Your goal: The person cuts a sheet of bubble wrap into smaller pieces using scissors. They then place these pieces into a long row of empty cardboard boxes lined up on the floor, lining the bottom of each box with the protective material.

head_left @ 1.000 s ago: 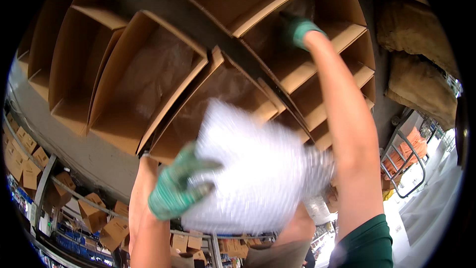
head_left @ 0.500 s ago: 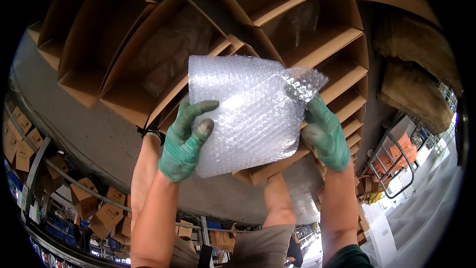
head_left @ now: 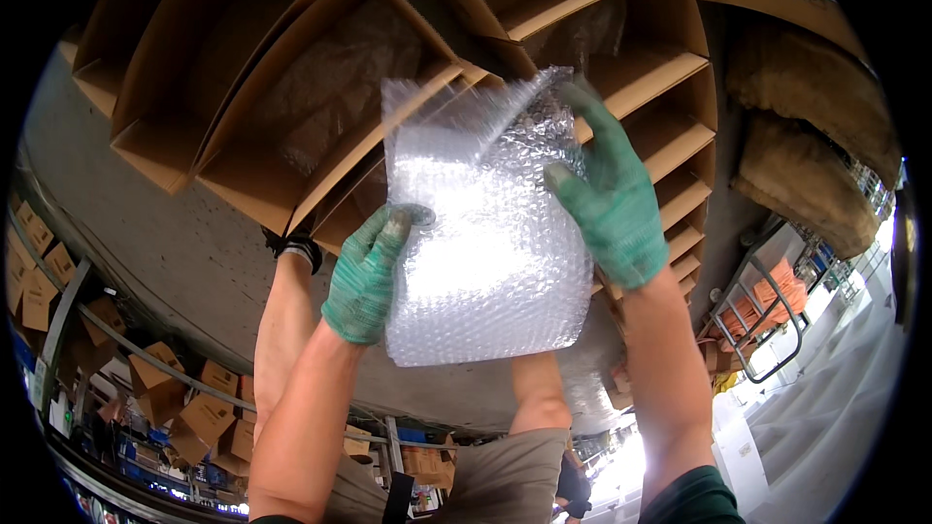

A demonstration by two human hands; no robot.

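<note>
A folded, clear sheet of bubble wrap (head_left: 485,262) hangs in front of me between both hands, its middle bright with glare. My left hand (head_left: 367,272), in a green knit glove, pinches the left edge, with the thumb in front. My gloved right hand (head_left: 616,189) grips the upper right side; its fingers are at the top corner and its thumb lies on the front. A loose flap rises at the top, smeared by motion. Behind the wrap stands an open cardboard box (head_left: 320,126) with clear plastic inside.
More open boxes stand at the left (head_left: 184,68), and a row of cardboard boxes (head_left: 660,87) runs down the right. Brown sacks (head_left: 806,175) lie farther right, near a metal-framed cart (head_left: 762,315) with orange material. A rail (head_left: 146,349) curves along the lower left, with small cartons beyond.
My right hand has moved up along the wrap's right side to its top corner. The top flap has lifted and unfolded upward. My left hand stays on the left edge.
</note>
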